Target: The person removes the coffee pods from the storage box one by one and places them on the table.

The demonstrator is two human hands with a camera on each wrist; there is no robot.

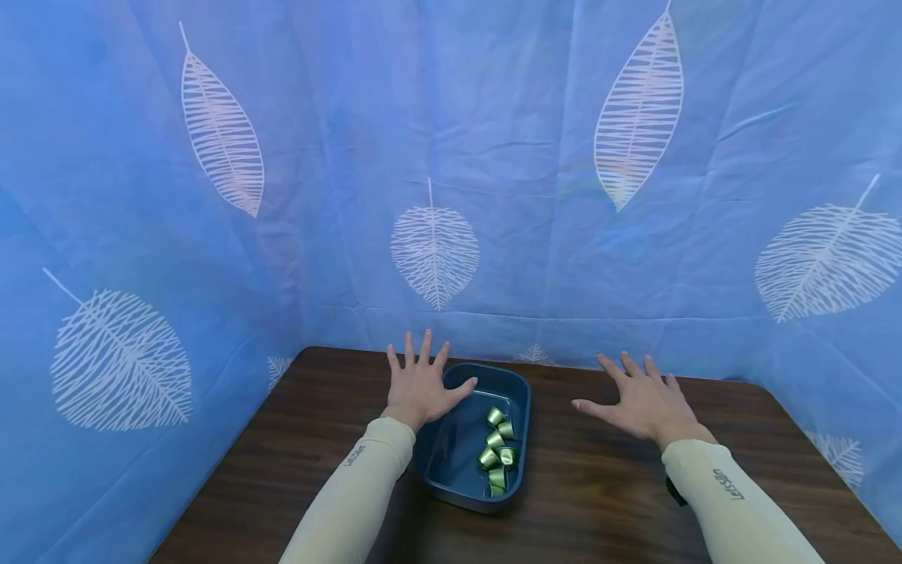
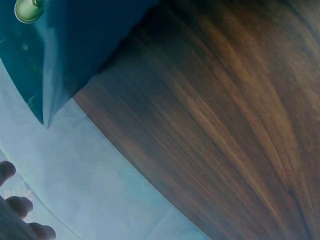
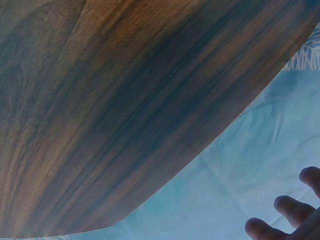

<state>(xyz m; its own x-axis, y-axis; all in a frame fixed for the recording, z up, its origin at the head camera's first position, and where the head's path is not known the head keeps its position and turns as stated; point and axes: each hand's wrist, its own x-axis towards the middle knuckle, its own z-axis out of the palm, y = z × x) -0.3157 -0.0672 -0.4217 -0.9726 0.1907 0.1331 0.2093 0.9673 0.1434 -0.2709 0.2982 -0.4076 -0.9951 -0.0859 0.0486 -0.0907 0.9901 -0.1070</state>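
Note:
A dark blue rectangular dish (image 1: 451, 496) stands on the table, with several green coffee capsules (image 1: 496, 440) lying along its right side. My left hand (image 1: 420, 389) is spread over the dish's left edge, fingers straight and thumb reaching across its far part; it holds nothing. To the right of the dish, my right hand (image 1: 648, 403) hovers above the table with fingers spread and nothing in it. The left wrist view shows one corner of the dish, a single capsule (image 2: 29, 10) and a few fingertips (image 2: 20, 205). Only fingertips (image 3: 295, 210) of the right hand appear in the right wrist view.
The dark wooden table (image 1: 585, 501) has rounded far corners. Behind it and along both sides hangs a blue cloth (image 1: 507, 258) printed with white leaves, close to the table's edges. Cream sleeves (image 1: 352, 493) cover both forearms.

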